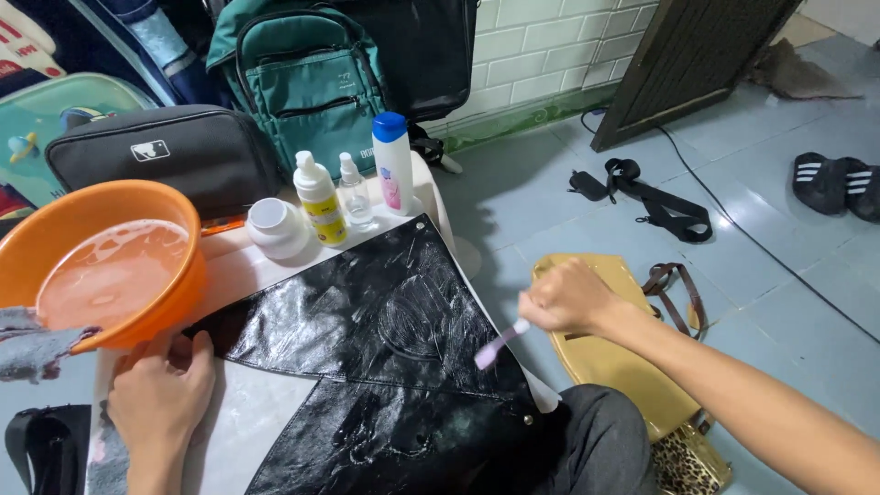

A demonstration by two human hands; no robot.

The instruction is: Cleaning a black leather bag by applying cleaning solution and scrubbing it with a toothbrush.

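Your right hand (566, 298) gripped a toothbrush (500, 344) over the lathered bag (385, 357); your left hand (160, 390) lay flat beside it, holding nothing. Rinsing remained.

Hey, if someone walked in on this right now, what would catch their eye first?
Probably the glossy black bag spread across the middle, smeared with suds, where the right hand scrubs it with a small brush. Next, the bright orange basin of soapy water at the left, above the left hand.
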